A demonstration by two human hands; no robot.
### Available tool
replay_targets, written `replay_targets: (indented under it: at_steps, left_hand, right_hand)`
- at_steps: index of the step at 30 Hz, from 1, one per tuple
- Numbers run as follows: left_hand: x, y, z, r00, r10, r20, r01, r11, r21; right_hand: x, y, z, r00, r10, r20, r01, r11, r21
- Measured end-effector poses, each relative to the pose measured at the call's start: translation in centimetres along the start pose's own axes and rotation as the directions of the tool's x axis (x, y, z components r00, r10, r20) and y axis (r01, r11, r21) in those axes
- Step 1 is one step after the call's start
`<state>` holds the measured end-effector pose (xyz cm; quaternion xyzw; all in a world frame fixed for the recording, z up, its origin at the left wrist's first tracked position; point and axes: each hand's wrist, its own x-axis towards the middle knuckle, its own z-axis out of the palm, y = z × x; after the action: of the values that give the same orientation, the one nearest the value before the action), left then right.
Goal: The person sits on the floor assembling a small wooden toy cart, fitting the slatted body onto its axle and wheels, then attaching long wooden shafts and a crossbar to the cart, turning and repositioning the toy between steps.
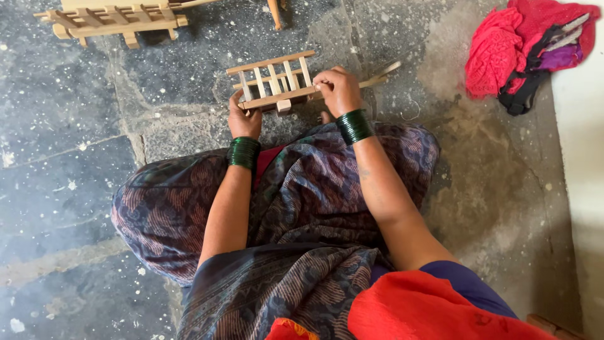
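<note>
A small ladder-like wooden frame (272, 79) of pale slats rests on the stone floor just past my knees. My left hand (243, 119) grips its near rail at the left end, fingers curled around the wood. My right hand (337, 89) is closed over the right end of the same rail, where a thin wooden stick (381, 75) juts out to the right. Both wrists wear stacks of green bangles. My lap, draped in dark patterned cloth, fills the lower middle.
A second, similar wooden frame (113, 22) lies at the top left of the grey stone floor (69, 170). A heap of red and pink cloth (528, 50) sits at the top right beside a white wall edge (582, 157).
</note>
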<state>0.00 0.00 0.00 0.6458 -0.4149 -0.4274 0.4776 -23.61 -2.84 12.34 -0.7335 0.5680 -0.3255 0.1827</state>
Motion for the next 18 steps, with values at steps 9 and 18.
replay_targets:
  at_steps: [9,18]
  left_hand:
    - [-2.6,-0.2,-1.2,1.0,0.021,-0.02,-0.019,0.997,0.073]
    - [-2.7,-0.7,-2.6,0.999,0.024,-0.023,-0.023,0.998,0.058]
  right_hand:
    - [-2.5,0.5,1.9,1.0,0.019,0.018,-0.018,0.998,-0.058]
    - [-3.3,0.1,1.9,0.998,0.051,-0.031,-0.046,0.989,0.141]
